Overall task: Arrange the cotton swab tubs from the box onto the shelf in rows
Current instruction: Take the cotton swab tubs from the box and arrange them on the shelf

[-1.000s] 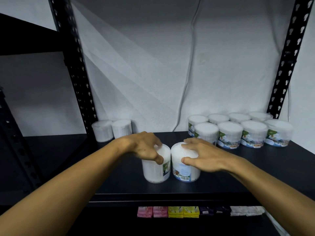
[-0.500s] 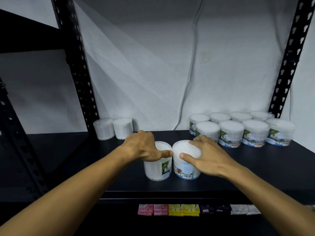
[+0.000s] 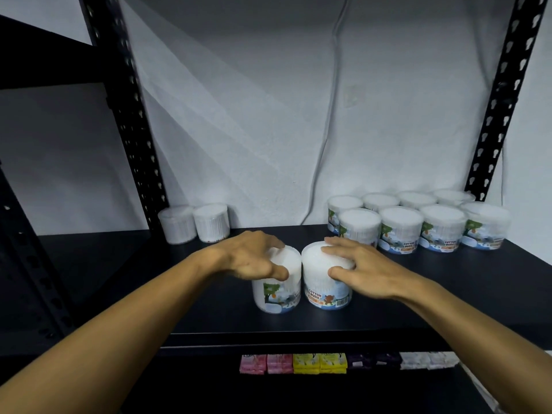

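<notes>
Eight tubs [image 3: 401,228] rowed at two o'clock; left hand [image 3: 254,258] and right hand [image 3: 358,267] each clamping another tub, unplaced.

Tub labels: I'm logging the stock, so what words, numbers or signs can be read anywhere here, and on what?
"COTTON BUDS": label of the tub under the right hand.
"COTTON BUDS": labels of the front-row tubs at right, partly legible.
Barcode on the right-hand tub: digits too small to read.
Label of the tub under the left hand: picture only, no words legible.
Coloured packets on the lower shelf: print too blurred to read.
</notes>
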